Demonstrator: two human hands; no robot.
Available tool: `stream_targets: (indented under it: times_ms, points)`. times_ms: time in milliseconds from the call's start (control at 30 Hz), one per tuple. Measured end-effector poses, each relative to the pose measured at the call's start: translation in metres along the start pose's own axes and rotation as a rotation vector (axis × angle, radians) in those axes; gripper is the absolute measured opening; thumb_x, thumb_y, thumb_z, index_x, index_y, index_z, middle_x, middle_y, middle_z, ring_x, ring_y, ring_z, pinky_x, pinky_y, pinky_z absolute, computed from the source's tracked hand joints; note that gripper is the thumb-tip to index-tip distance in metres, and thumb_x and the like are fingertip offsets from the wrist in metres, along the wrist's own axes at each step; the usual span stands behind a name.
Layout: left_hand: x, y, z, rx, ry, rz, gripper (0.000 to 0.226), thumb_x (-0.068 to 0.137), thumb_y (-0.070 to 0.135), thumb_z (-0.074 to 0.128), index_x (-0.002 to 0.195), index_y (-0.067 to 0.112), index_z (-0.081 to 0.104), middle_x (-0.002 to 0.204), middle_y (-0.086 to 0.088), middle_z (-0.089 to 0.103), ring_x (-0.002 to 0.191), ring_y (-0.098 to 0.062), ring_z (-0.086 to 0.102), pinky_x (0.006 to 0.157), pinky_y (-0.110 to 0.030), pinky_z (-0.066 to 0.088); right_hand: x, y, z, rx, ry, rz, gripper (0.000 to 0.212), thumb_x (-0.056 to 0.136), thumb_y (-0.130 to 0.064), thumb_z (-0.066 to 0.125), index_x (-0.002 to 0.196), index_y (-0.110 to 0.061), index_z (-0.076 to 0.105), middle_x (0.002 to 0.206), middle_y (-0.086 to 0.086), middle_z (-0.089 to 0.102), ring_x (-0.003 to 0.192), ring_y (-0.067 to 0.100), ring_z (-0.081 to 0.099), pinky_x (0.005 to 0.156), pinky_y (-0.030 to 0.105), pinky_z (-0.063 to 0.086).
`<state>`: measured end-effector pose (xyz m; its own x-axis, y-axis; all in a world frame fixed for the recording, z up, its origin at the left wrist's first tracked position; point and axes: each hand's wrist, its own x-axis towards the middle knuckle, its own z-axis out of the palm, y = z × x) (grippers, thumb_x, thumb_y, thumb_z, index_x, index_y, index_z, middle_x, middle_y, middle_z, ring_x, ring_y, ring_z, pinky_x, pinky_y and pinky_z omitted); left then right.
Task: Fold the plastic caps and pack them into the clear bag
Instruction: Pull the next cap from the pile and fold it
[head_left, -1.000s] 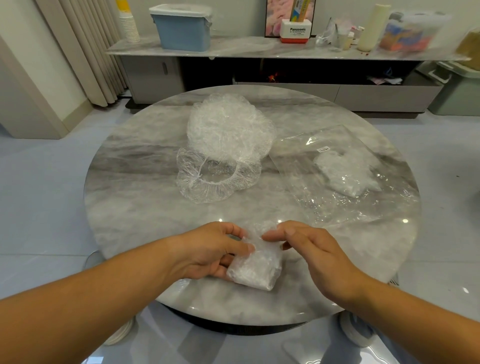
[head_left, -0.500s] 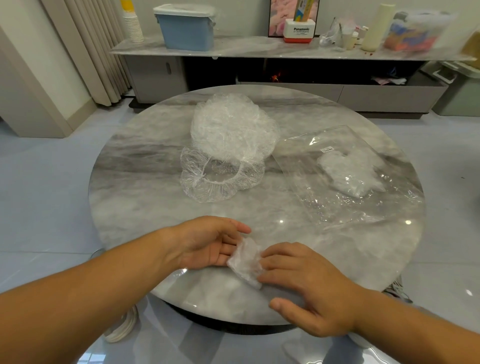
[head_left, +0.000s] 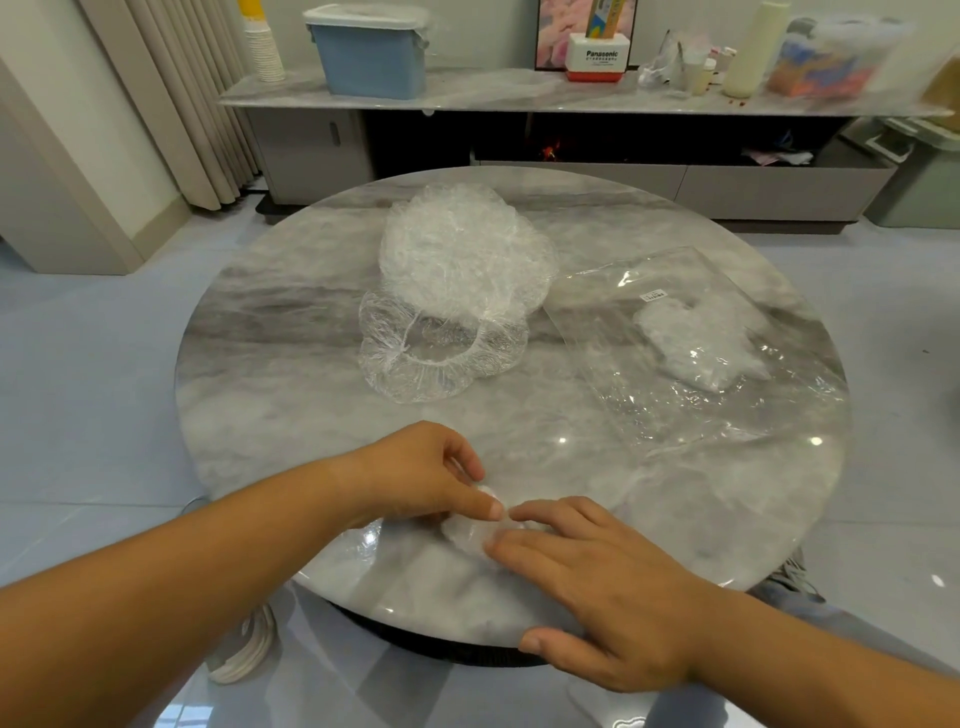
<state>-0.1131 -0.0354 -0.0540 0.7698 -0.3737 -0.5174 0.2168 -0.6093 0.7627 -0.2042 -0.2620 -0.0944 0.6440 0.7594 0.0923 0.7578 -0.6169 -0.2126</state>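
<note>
A small folded plastic cap (head_left: 470, 534) lies on the round marble table (head_left: 291, 395) near its front edge. My left hand (head_left: 421, 475) pinches the cap's left end between thumb and curled fingers. My right hand (head_left: 597, 582) presses straight fingers down on the cap's right side, with the thumb out over the table's edge. Much of the cap is hidden under both hands. At mid-table sits a pile of crinkled unfolded caps (head_left: 462, 254), with one open cap (head_left: 436, 358) in front of it. The clear bag (head_left: 644, 384) lies flat at the right and holds folded caps (head_left: 696, 338).
Behind the table runs a low marble-topped cabinet (head_left: 493, 93) carrying a blue lidded bin (head_left: 369, 52), paper cups (head_left: 262, 47), a red-and-white box (head_left: 597, 57) and bottles. Curtains (head_left: 176, 104) hang at the left. A shoe (head_left: 244, 649) sits on the floor under the table's front edge.
The cap has been folded into a smaller bundle. My right hand came down from pinching it to pressing flat on it, and my left hand closed in on its left end.
</note>
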Motion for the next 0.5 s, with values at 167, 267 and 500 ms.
stream_targets:
  times_ms: [167, 267, 500]
  points:
    - [0.0, -0.004, 0.0, 0.068, -0.028, -0.048, 0.02, 0.08, 0.011, 0.082, 0.094, 0.0, 0.072, 0.076, -0.011, 0.07, 0.067, -0.019, 0.066, 0.075, -0.036, 0.06, -0.003, -0.003, 0.003, -0.021, -0.008, 0.012, 0.052, 0.103, -0.058, 0.038, 0.142, -0.025, 0.052, 0.152, -0.002, 0.044, 0.146, 0.023, 0.032, 0.113, 0.04, 0.033]
    - [-0.001, -0.004, -0.001, -0.066, -0.023, -0.057, 0.009, 0.085, 0.005, 0.076, 0.089, -0.001, 0.07, 0.073, -0.012, 0.068, 0.064, -0.019, 0.066, 0.071, -0.038, 0.061, -0.003, -0.004, -0.001, 0.021, 0.024, 0.066, 0.047, 0.103, -0.058, 0.038, 0.133, -0.029, 0.06, 0.162, 0.002, 0.03, 0.149, 0.022, 0.025, 0.114, 0.043, 0.033]
    - [-0.001, 0.009, -0.003, -0.524, 0.05, -0.014, 0.009, 0.092, -0.002, 0.064, 0.09, 0.005, 0.06, 0.093, -0.022, 0.066, 0.077, -0.028, 0.07, 0.068, -0.038, 0.064, 0.008, -0.007, -0.02, 0.807, 0.326, 0.541, 0.039, 0.087, -0.069, 0.047, 0.111, -0.046, 0.068, 0.16, -0.023, 0.021, 0.147, -0.002, 0.026, 0.118, 0.028, 0.031]
